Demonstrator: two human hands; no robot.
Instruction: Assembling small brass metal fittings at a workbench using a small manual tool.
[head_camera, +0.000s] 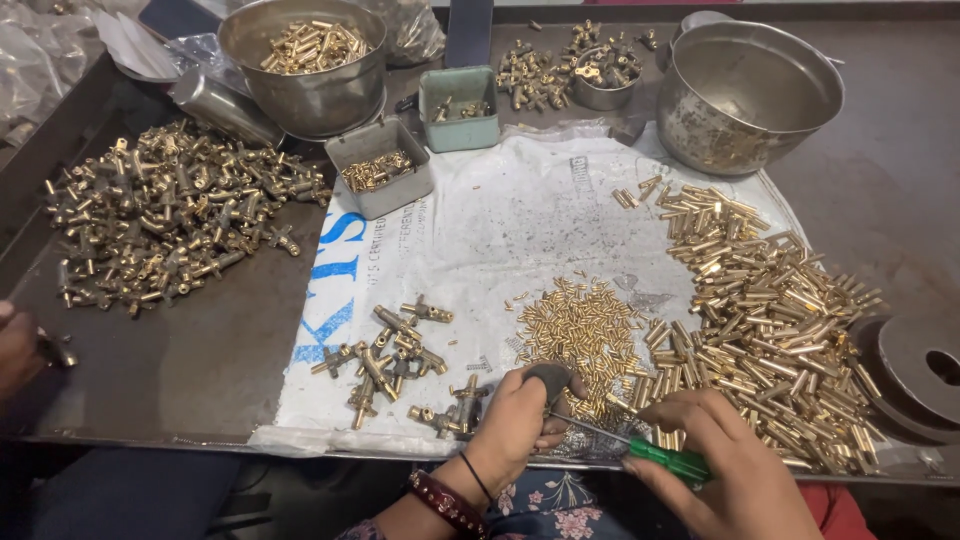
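A: Entry, head view. The right hand (735, 470) is wrapped around a screwdriver (640, 450) with a translucent green handle and a thin grey steel shaft. It lies at the near edge of the table (200, 360), the shaft pointing left toward the left hand (520, 420).

B: Left hand state?

A: Clenched on a small dark grey part (552, 378), near the shaft tip. Fingers curl over it; its shape is not readable. A dark red bangle and a thin black band sit on that wrist.

B: Surroundings?

A: Both hands are over a white printed sack (480, 230). Just left of the left hand, a small group of brass fittings (395, 360). Between the hands and beyond, a heap of tiny brass pins (580, 325); to the right, a large heap of brass tubes (770, 300).

B: Obscured items?

A: The screwdriver tip is hidden behind the left hand. The right hand's palm and lower fingers run off the bottom edge. At far left, another person's hand (15, 345) is mostly cut off.
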